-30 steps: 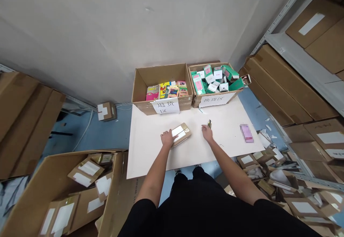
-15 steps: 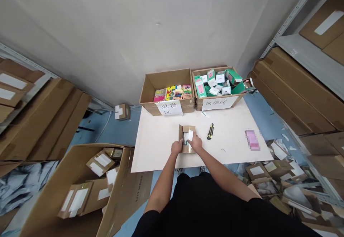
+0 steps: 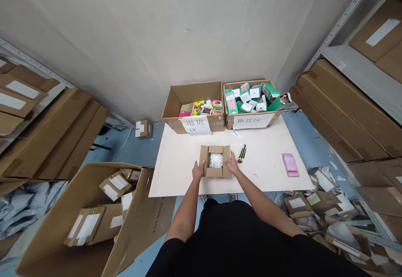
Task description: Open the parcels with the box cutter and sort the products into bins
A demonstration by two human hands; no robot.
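Note:
A small cardboard box (image 3: 215,172) stands on the table in front of me, its flaps folded outward. Inside it lies a white plastic-wrapped item (image 3: 216,160); what the wrapping covers is hidden. My left hand (image 3: 198,170) grips the left flap, thumb toward the box. On the other side, my right hand (image 3: 233,164) has hold of the right flap. Just right of that hand lies a black and yellow utility knife (image 3: 241,154).
At the table's back stand a carton of books (image 3: 176,125) and a carton of green-white boxes (image 3: 230,120), both with paper signs. A blurred pink thing (image 3: 290,165) lies at the right. A large carton of parcels (image 3: 125,222) sits lower left. Discarded boxes (image 3: 317,201) cover the right floor.
The box's right flap has been opened outward, uncovering the white contents. My hands have moved apart to the two flaps. The view has shifted slightly.

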